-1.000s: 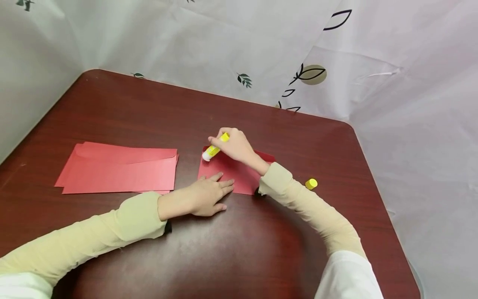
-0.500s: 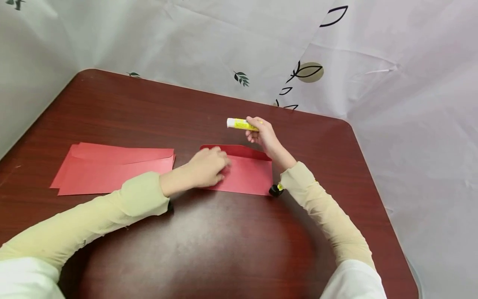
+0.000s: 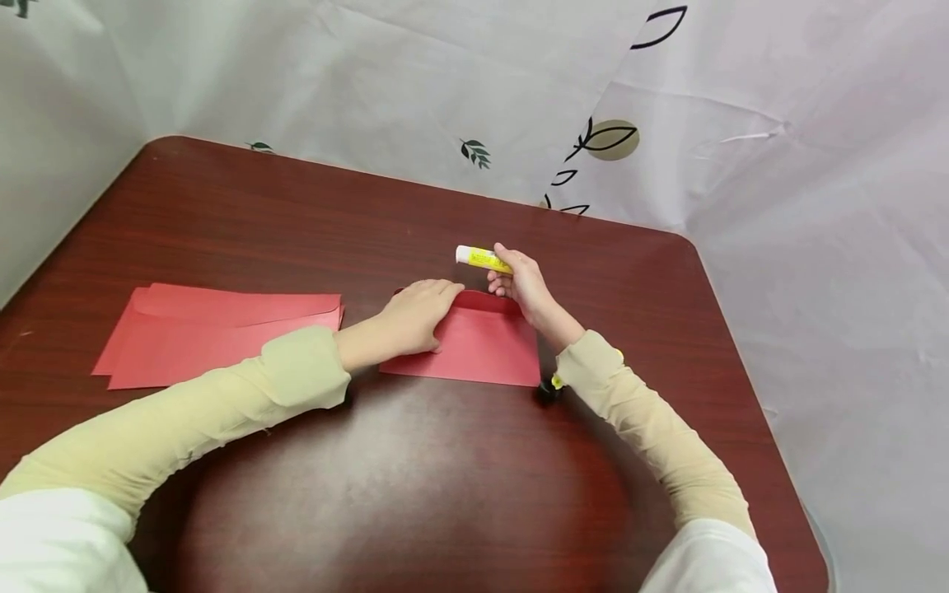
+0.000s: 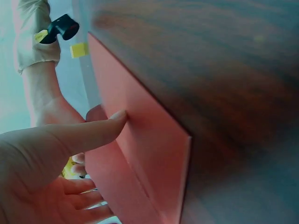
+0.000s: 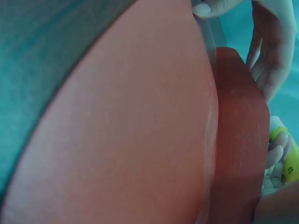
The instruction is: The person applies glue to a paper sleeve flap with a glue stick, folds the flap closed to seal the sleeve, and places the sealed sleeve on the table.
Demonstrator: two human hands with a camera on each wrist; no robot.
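A red envelope (image 3: 485, 346) lies on the table with its flap (image 5: 238, 140) raised along the far side. My left hand (image 3: 418, 317) is at its left end. In the left wrist view the thumb (image 4: 100, 133) touches the envelope's face near the crease, while the fairly straight fingers (image 4: 86, 200) reach behind the flap. My right hand (image 3: 525, 284) grips a yellow glue stick (image 3: 483, 258) just beyond the flap, its white end pointing left. In the right wrist view the glue stick (image 5: 290, 161) shows partly behind the flap.
A stack of red envelopes (image 3: 222, 329) lies to the left on the dark wooden table (image 3: 415, 494). A yellow cap (image 4: 79, 50) stands past the envelope, mostly hidden by the right sleeve in the head view. A white patterned sheet (image 3: 371, 91) hangs behind the table.
The right hand has lifted the glue stick off the envelope and drawn it back to the right. My left hand has slid from the envelope's near edge up to its flap.
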